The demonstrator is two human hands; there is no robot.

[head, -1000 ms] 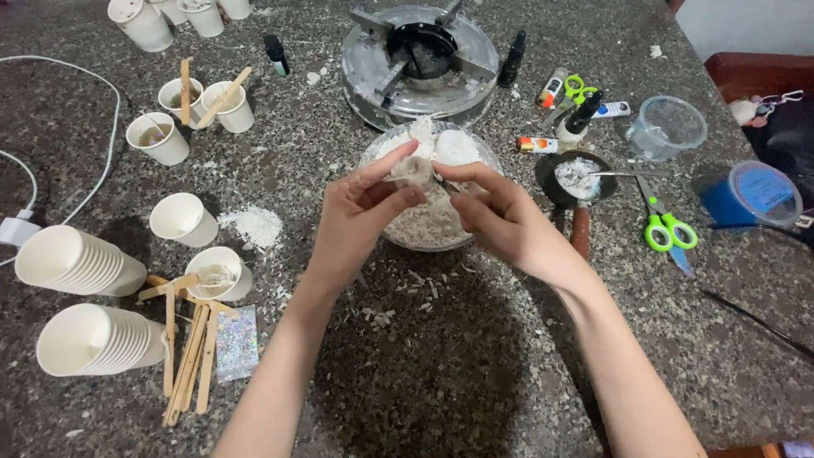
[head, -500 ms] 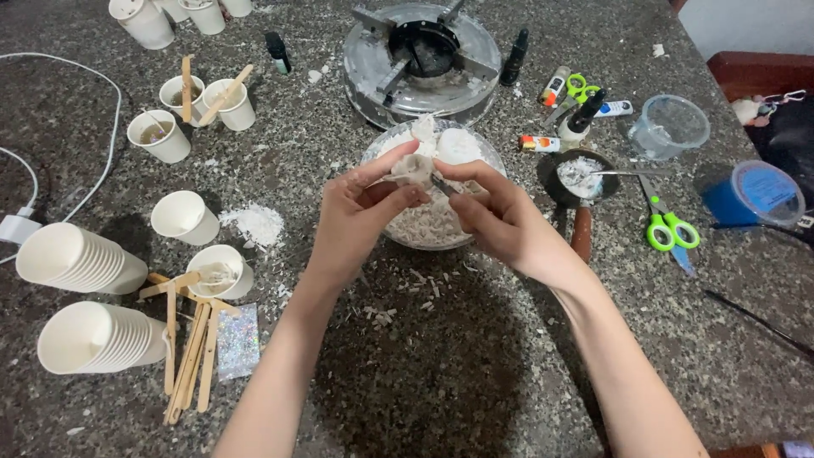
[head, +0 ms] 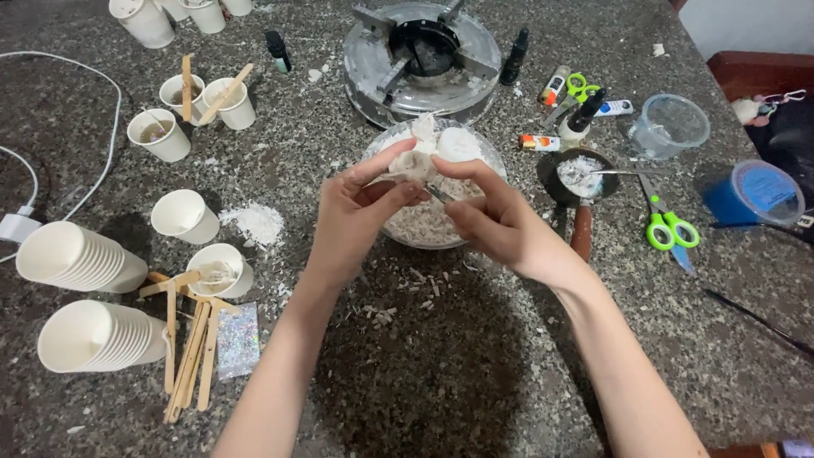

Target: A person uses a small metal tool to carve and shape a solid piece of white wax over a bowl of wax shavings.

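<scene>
My left hand pinches a pale waxy white lump over a clear glass bowl filled with white shavings. My right hand is closed around a small thin blade-like tool whose tip meets the lump. More white chunks lie at the far side of the bowl. Both hands hover just above the bowl's near half.
A metal burner stands behind the bowl. Small black pan, green scissors, clear cup and blue tub lie right. Paper cups, cup stacks, wooden sticks and a white cable lie left.
The hands stay over the bowl; the fingers shift slightly on the white lump. Nothing else has moved.
</scene>
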